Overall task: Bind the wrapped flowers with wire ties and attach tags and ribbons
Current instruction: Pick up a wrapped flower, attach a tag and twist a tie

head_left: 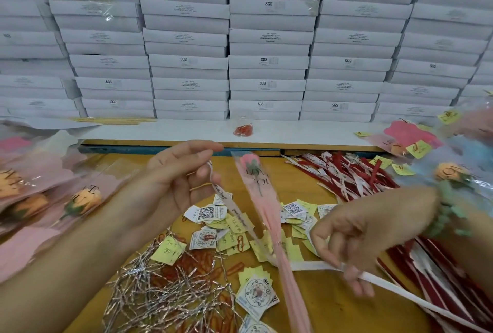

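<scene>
Pinching one white ribbon, my left hand and blurred right hand flank one pink wrapped flower. Its stem is cut off below, and the tangled wire ties defy counting.

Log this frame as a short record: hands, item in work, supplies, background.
left hand: pinches the printed end of the white ribbon, raised
right hand: grips the same ribbon lower down
item in work: pink wrapped flower between the hands, ribbon crossing its stem
supplies: silver wire ties, paper tags, red and white ribbons
background: stacked white boxes
</scene>
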A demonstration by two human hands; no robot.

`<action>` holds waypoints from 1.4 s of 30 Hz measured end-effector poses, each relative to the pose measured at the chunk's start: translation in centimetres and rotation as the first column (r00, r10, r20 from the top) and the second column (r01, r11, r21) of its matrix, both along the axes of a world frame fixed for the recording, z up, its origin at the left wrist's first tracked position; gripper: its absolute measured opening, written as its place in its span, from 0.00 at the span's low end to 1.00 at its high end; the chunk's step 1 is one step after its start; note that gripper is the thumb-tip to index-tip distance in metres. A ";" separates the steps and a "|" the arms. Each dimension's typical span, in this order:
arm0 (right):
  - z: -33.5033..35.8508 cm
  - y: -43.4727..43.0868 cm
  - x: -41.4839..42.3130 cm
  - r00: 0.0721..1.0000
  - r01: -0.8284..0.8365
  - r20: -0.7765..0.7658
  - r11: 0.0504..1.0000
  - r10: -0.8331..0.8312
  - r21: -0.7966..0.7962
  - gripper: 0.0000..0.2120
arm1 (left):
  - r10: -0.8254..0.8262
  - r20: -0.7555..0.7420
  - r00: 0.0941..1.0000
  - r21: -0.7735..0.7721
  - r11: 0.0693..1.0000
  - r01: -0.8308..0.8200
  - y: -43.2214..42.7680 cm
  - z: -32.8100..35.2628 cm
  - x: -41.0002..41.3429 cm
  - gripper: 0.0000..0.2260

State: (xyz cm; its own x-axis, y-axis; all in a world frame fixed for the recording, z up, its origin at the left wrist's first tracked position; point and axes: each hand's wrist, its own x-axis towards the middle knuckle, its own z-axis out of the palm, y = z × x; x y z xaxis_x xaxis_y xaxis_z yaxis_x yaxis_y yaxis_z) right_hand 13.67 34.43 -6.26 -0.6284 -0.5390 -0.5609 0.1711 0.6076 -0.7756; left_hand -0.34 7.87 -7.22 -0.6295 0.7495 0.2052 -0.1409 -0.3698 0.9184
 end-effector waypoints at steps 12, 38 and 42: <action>0.8 -1.1 0.1 0.962 0.267 -0.017 0.953 -0.272 -0.144 0.12 | 0.123 0.015 0.992 0.033 0.992 -0.123 0.5 -0.7 -0.4 0.09; 2.4 -2.1 0.2 0.960 0.149 -0.046 0.645 -0.276 -0.750 0.16 | 0.015 -0.347 0.938 -0.022 0.999 -0.024 1.6 -1.9 2.5 0.25; 2.5 -5.4 -0.5 0.849 0.234 -0.245 0.749 -0.468 -0.619 0.11 | -0.099 -0.322 0.941 -0.232 0.972 0.023 2.4 -3.4 4.1 0.25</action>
State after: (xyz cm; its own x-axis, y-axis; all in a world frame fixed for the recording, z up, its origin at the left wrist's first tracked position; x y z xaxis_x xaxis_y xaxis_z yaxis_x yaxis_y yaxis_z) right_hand 13.14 29.08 -3.78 -0.9253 -0.3729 0.0689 -0.0790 0.0118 -0.9968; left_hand 3.76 10.26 -10.63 -0.5063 0.8346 0.2170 0.1677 -0.1515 0.9741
